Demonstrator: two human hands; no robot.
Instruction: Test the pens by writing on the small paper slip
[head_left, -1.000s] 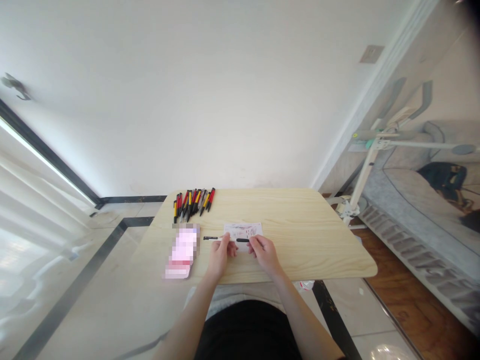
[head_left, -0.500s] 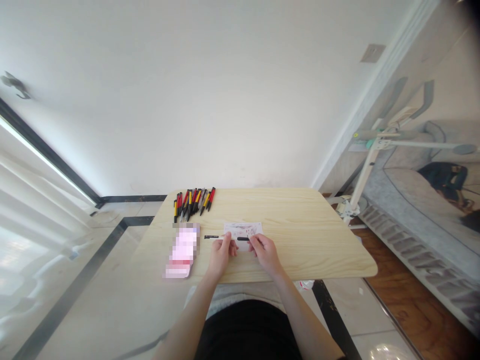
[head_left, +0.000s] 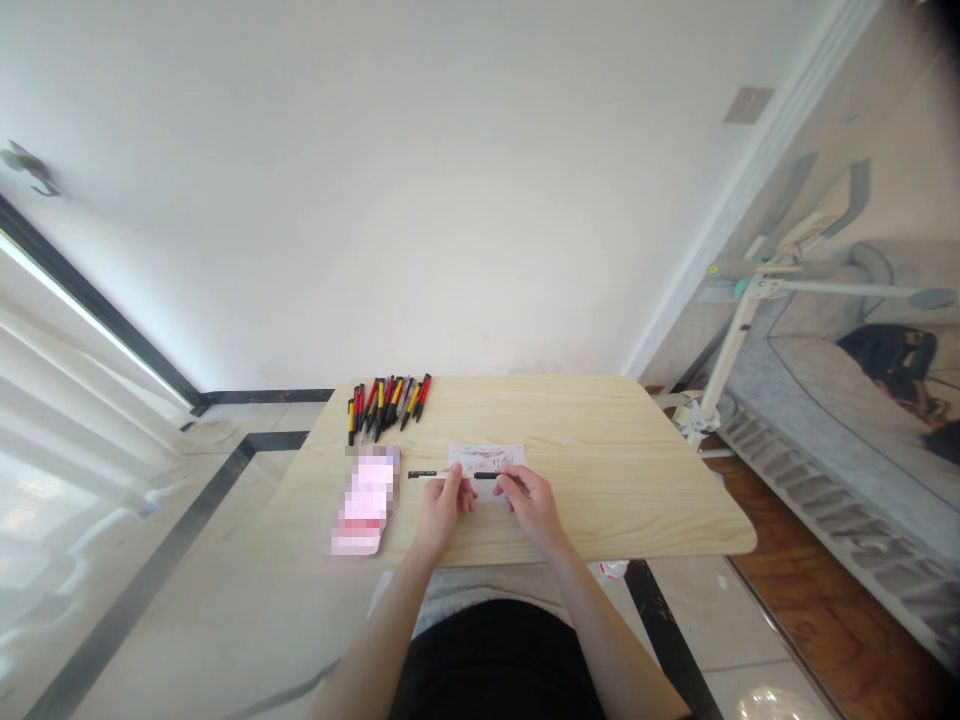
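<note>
A pen (head_left: 422,474) lies level between my two hands, just over a small printed sheet (head_left: 469,455) on the table. Its black clip end points left and its black grip section is at the right. My left hand (head_left: 442,505) pinches the pale middle part between thumb and fingers. With closed fingertips, my right hand (head_left: 531,500) holds the right end of the black grip. Fingers cover part of the barrel, so I cannot tell whether its parts are joined.
Several red, yellow and black pens (head_left: 386,408) lie in a pile at the table's back left. A phone with a blurred-out screen (head_left: 367,500) is left of my hands. The wooden table (head_left: 622,470) stands against a white wall; exercise equipment (head_left: 731,340) is at the right.
Both hands stay nearly in place. My right fingers and the black grip section have shifted very slightly up, more in line with the clip end.
</note>
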